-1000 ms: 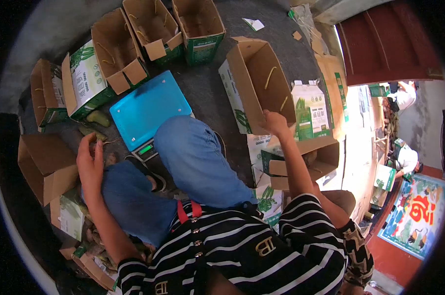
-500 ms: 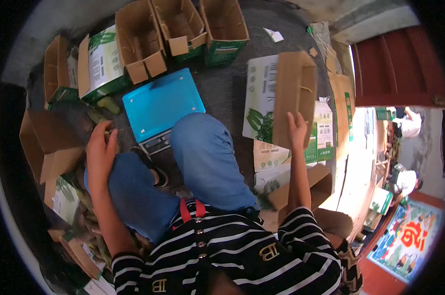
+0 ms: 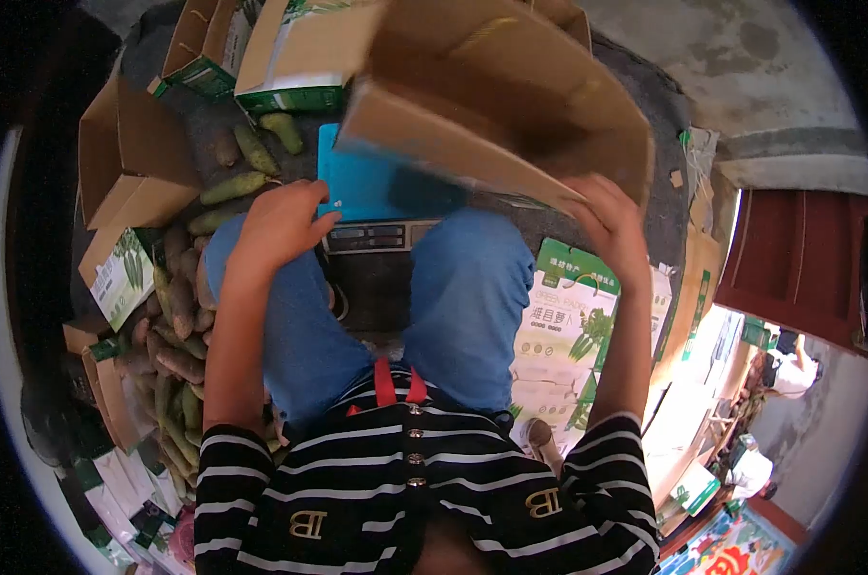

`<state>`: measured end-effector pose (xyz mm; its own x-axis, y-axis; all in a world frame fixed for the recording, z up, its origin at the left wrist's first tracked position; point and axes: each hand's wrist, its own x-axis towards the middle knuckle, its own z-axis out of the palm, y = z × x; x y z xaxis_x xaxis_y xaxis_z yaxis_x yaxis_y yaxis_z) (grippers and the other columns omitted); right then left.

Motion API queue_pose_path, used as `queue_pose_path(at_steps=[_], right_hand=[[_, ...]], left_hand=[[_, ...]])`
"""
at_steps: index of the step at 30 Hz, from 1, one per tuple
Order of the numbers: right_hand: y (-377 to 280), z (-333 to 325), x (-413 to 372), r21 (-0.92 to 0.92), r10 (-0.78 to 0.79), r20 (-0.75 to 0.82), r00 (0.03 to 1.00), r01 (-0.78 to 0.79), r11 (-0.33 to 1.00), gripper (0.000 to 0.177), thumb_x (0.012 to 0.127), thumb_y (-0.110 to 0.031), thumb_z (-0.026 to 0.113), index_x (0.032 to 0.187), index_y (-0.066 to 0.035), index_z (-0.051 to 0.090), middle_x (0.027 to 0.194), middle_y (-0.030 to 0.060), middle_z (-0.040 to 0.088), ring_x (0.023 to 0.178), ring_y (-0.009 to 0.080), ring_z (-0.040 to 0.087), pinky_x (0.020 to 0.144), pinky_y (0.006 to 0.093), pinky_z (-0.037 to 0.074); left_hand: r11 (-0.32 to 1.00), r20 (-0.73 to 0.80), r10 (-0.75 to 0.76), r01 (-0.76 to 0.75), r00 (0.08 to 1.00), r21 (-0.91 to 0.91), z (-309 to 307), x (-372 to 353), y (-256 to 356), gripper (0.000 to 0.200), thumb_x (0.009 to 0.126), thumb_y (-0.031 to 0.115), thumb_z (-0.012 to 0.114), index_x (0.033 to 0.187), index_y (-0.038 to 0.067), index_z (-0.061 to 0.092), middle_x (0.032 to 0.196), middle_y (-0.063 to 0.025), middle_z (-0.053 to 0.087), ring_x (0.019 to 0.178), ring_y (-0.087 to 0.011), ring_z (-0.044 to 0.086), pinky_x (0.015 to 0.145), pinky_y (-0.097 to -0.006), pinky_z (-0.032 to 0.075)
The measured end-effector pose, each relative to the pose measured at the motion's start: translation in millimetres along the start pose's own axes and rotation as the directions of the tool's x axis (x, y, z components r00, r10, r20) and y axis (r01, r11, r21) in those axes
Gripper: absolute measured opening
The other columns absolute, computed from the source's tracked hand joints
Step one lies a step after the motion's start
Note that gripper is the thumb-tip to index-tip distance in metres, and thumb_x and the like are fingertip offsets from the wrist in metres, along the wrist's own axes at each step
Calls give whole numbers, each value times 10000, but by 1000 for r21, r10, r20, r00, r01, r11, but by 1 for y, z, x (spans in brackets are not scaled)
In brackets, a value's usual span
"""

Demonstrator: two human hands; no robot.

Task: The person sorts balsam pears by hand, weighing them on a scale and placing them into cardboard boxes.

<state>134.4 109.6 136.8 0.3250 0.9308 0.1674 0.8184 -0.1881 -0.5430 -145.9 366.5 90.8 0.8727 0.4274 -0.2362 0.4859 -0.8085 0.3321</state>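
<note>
My right hand (image 3: 608, 222) grips the near edge of an open cardboard box (image 3: 472, 105), its fingers wrapped over the flap. The box is tilted above the blue-topped scale (image 3: 357, 182) and hides much of its platform. My left hand (image 3: 285, 222) is empty, thumb apart from the fingers, at the left edge of the scale. Below the platform, the scale's control panel (image 3: 369, 238) shows between my knees. Several long green radishes (image 3: 235, 188) lie on the floor just beyond my left hand.
A heap of brownish and green root vegetables (image 3: 177, 335) lies at my left beside an open carton (image 3: 132, 172). More boxes (image 3: 295, 96) stand behind the scale. Flat printed cardboard (image 3: 563, 326) lies at my right. A red door (image 3: 798, 264) and people are at the far right.
My right hand has brought the box from the right side to above the scale. My left hand has moved right, toward the scale's edge. The camera view has shifted too.
</note>
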Motion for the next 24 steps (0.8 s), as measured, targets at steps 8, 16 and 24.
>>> queue_pose_path(at_steps=[8,16,24], right_hand=[[10,120,77,-55,-258,235,937,278,959,222,803,-208,588,978,-73,597,855,124,586,860,328,575,731,409,474],[6,116,74,315,-129,286,950,33,949,280,860,-221,579,1053,-21,601,1017,97,608,945,209,588,814,319,464],[15,104,11,829,431,184,883,-375,415,259,921,-235,504,949,4,601,895,93,615,809,149,589,728,271,468]], left_hand=[[1000,39,21,-20,999,-18,-1,-6,-11,290,759,296,635,879,36,587,834,-162,607,831,-356,579,704,-453,450],[996,-152,-5,-8,988,-88,6,-12,-12,268,751,265,650,815,15,576,825,-167,612,840,-345,583,715,-456,446],[994,-154,-23,6,988,-113,6,-10,-17,273,776,246,626,922,32,538,875,-182,605,858,-375,579,721,-467,458]])
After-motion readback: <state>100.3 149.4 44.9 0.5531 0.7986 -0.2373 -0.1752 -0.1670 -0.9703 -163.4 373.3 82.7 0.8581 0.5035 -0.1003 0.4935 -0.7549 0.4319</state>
